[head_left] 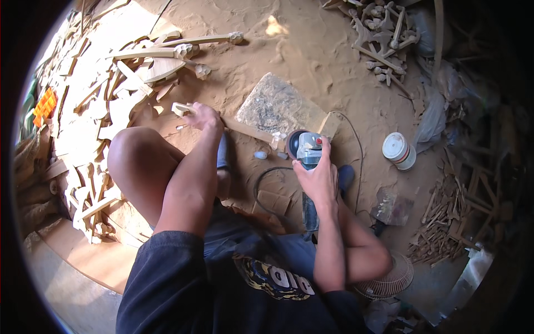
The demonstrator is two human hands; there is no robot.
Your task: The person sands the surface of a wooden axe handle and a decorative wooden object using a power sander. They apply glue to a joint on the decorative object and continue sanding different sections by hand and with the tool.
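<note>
The floor was brown and dusty, with little bumps all over; bright light fell on the far left side, and a small bright patch sat in the far middle; the right side was dark and shady; a heap of pale wood lay far right; a see-through plastic bag was on the right; a round fan was near right.
</note>
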